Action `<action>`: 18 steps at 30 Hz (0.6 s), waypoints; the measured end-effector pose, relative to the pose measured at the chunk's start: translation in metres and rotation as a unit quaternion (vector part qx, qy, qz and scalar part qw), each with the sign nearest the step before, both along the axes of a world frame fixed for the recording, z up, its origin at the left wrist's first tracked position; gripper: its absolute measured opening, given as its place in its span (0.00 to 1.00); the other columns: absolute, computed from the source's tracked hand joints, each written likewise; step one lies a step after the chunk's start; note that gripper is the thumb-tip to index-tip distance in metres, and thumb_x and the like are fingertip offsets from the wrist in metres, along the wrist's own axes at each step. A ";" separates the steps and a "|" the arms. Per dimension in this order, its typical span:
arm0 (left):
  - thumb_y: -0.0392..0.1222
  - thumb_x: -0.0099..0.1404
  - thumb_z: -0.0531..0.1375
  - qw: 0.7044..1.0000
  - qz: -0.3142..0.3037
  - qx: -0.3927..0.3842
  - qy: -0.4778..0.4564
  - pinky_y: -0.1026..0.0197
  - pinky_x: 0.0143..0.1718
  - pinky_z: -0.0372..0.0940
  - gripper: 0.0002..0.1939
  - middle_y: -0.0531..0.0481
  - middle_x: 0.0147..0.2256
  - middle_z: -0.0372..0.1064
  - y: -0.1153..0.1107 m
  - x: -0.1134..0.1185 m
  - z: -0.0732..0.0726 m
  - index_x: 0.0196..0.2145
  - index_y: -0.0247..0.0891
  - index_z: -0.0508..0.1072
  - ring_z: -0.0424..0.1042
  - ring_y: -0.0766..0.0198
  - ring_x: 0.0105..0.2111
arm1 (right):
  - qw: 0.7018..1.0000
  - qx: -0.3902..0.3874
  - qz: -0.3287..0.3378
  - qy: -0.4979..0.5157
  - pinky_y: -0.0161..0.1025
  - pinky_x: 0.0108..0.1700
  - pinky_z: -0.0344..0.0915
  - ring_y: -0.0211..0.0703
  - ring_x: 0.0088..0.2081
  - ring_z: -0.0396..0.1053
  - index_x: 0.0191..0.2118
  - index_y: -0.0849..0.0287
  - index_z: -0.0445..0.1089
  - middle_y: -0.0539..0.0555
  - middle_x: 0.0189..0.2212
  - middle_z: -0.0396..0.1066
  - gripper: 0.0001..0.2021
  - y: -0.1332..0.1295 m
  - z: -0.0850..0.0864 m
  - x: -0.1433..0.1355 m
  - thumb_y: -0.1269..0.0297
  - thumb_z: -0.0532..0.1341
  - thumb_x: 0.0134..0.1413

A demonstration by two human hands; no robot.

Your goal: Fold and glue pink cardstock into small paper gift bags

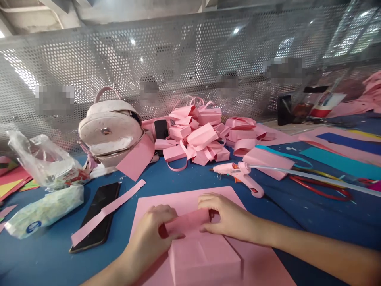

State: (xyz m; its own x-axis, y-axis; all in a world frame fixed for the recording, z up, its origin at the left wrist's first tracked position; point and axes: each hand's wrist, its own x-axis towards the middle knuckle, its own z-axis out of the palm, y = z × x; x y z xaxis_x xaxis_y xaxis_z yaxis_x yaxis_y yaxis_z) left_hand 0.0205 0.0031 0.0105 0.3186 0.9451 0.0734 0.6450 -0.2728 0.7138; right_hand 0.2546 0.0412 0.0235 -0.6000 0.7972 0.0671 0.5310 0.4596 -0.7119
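The work in hand looked like shaping the far end of a pink paper box, which lay over a pink sheet on the blue counter. The left hand gripped the left side of that end between thumb and fingers; the right hand pinched the right side likewise. The next move seemed to call for even pressure from both, so the paper stayed square and uncreased.

Counted, there were two hands, one box between them, one glue gun, one backpack, one wipes pack, one plastic bag and two phones: one lying flat under one pink strip, one upright beside the heap. The heaped pink paper bags overlapped too much to count.
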 end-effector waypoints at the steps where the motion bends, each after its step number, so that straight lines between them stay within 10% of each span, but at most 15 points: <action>1: 0.33 0.57 0.70 1.000 -0.008 -0.005 -0.014 0.59 0.42 0.60 0.05 0.52 0.32 0.75 0.000 0.000 0.001 0.28 0.40 0.79 0.70 0.60 0.35 | 1.000 -0.004 0.001 0.002 0.34 0.33 0.53 0.38 0.31 0.59 0.21 0.59 0.59 0.44 0.24 0.60 0.20 0.000 0.000 0.000 0.76 0.73 0.41; 11: 0.24 0.58 0.65 0.997 -0.045 -0.046 -0.038 0.59 0.41 0.58 0.16 0.54 0.32 0.75 0.000 0.001 0.002 0.31 0.49 0.84 0.72 0.62 0.35 | 0.995 -0.009 0.069 0.077 0.35 0.40 0.58 0.37 0.33 0.64 0.31 0.53 0.82 0.45 0.25 0.66 0.18 0.003 -0.013 -0.002 0.87 0.67 0.44; 18: 0.21 0.57 0.55 0.970 -0.179 0.161 0.034 0.60 0.33 0.57 0.25 0.51 0.33 0.72 0.006 -0.011 -0.005 0.41 0.48 0.81 0.68 0.61 0.33 | 0.983 0.061 0.173 0.026 0.36 0.37 0.58 0.40 0.34 0.63 0.38 0.54 0.83 0.49 0.29 0.69 0.16 0.016 -0.012 0.006 0.83 0.65 0.51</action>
